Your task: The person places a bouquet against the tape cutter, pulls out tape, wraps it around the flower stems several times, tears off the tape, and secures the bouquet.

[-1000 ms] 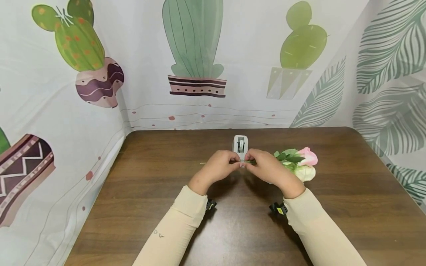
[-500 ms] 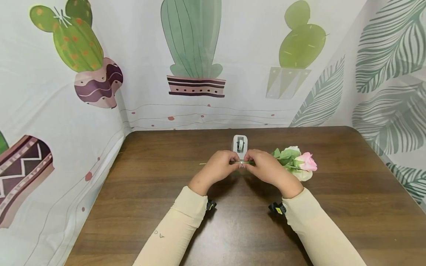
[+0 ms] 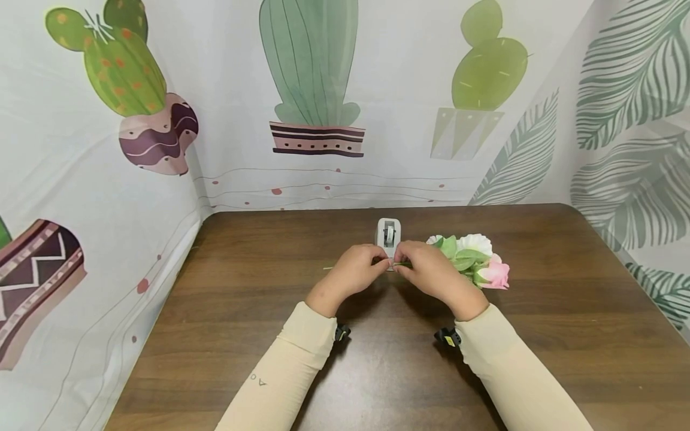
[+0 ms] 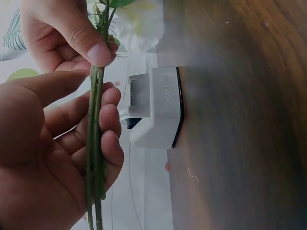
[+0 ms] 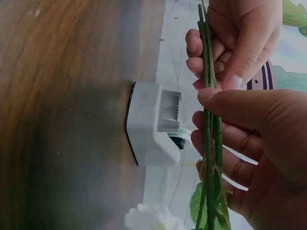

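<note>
A bunch of flowers lies sideways across both hands in the head view, its pink rose [image 3: 495,274] and white bloom [image 3: 475,243] beyond the right hand. My left hand [image 3: 353,272] holds the lower part of the green stems [image 4: 96,139], fingers curled behind them. Close beside it, my right hand [image 3: 433,272] pinches the stems, thumb pressed on them, as the right wrist view shows. Thumb tips of both hands nearly meet. Just behind the hands stands a white tape dispenser [image 3: 389,233], its toothed cutter [image 5: 178,108] facing the stems, apart from them.
Brown wooden table [image 3: 259,359] under the hands. A white cloth backdrop [image 3: 232,120] printed with cacti and leaves rises behind and to the left of it. Dark wrist cameras [image 3: 448,337] sit at both cuffs.
The bunch has turned about its stems: the pink rose has come down toward the near side and white blooms have come up at the back. Both hands stay nearly in place.
</note>
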The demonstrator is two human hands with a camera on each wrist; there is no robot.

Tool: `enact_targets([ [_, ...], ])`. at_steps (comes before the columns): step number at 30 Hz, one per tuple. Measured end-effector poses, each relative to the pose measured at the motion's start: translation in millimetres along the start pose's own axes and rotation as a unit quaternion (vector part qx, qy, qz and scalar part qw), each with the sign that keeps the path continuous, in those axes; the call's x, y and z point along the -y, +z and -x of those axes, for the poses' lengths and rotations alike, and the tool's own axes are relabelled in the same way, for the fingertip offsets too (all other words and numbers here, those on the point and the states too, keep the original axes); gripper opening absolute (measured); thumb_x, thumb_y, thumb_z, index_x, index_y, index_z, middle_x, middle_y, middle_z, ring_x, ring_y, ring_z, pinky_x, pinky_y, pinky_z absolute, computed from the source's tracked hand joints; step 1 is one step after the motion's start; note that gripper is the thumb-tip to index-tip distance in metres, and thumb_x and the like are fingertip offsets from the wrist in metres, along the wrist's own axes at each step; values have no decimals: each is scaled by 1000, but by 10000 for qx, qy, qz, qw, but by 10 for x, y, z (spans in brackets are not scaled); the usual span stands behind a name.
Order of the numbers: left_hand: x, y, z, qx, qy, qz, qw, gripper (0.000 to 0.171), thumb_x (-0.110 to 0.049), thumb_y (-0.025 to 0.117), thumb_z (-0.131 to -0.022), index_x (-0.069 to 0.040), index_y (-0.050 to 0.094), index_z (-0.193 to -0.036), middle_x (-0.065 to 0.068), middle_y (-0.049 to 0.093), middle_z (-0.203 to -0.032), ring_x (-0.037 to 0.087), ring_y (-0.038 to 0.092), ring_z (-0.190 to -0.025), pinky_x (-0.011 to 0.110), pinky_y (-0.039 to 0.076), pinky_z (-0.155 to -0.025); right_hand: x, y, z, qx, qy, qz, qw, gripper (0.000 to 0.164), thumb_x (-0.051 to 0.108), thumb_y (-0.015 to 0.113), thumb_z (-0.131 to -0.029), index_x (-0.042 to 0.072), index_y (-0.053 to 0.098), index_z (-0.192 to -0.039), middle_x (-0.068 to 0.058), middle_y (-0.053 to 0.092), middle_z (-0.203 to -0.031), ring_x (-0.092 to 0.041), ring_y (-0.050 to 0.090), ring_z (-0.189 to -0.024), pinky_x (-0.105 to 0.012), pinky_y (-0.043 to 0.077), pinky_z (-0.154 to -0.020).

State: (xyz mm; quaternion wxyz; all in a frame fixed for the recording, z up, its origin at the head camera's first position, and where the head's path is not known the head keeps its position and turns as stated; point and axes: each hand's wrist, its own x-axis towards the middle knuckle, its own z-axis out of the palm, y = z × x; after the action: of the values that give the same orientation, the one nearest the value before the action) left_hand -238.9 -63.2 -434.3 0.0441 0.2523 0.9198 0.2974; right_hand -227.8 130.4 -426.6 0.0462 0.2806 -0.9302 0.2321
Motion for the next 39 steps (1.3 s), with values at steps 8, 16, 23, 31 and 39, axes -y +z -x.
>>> enact_targets([
  [8,41,36,-17,242,-35,-347,9991,34,-32,54,-105,-14,66,-80,-6,50,-63,10,48,-61,24,39,-59,-39,45,-17,-255,-445,367,9980,13,13,80,-85,12,67,-85,1,70,-83,-21,62,-81,-40,49,-79],
  [16,42,38,-15,307,-70,-394,9987,33,-32,55,-105,-11,69,-84,-7,48,-63,11,48,-64,25,39,-62,-29,61,-19,-427,-571,426,9965,18,13,84,-81,13,66,-81,2,69,-78,-19,57,-79,-38,46,-77],
  [23,43,46,-8,204,-143,-316,9992,29,-31,58,-103,-14,68,-83,-7,50,-68,11,49,-66,25,40,-64,-15,74,-9,-499,-448,584,9960,17,17,83,-82,15,66,-81,5,69,-76,-20,57,-83,-41,42,-85],
  [31,45,76,-26,9,-35,-355,9994,24,-31,61,-102,-16,72,-87,-5,64,-79,12,54,-73,27,45,-70,-25,84,-1,-581,-543,812,9935,15,15,79,-83,12,64,-83,1,68,-77,-26,63,-85,-46,45,-92],
  [39,36,66,-26,-35,47,-449,9990,8,-20,71,-95,-17,77,-100,-2,75,-101,13,65,-91,32,53,-86,-35,76,7,-484,-389,712,9955,15,9,73,-85,11,58,-86,0,62,-74,-20,56,-65,-37,48,-61],
])
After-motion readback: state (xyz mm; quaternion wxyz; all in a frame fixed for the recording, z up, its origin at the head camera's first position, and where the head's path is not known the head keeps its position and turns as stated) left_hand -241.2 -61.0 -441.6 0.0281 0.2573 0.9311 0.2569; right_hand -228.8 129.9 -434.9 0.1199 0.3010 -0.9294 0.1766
